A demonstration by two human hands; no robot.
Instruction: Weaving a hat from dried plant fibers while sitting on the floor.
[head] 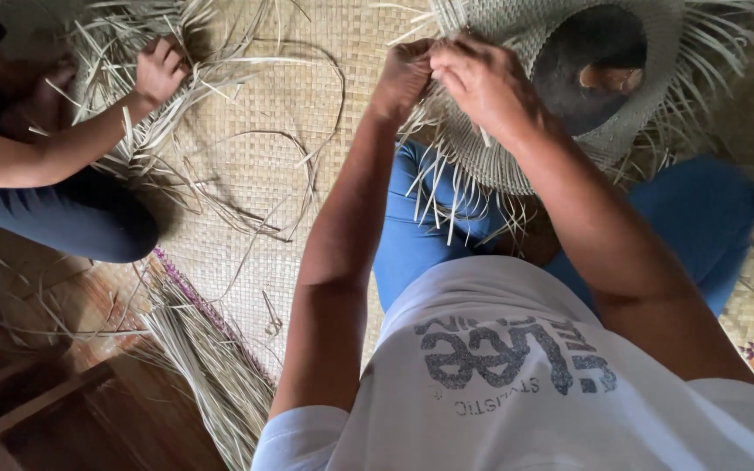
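Bare mat (255,166) betw. workers – loose strands (246,187) across it, bundle (211,366) lower left

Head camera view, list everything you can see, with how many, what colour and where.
woven hat: one, pale straw, unfinished with loose ends at the rim, top right on the lap
dark form: one, blackish, inside the hat's crown
floor mat: one, tan woven, under everyone
loose strips: many, pale straw, curled on the mat at centre left
strip bundle: one, pale straw, lower left on the wooden floor
other person's hand: one, top left, in a pile of strips
left hand: one, fingers pinching strips at the hat's rim
right hand: one, fingers on the same rim, touching the left
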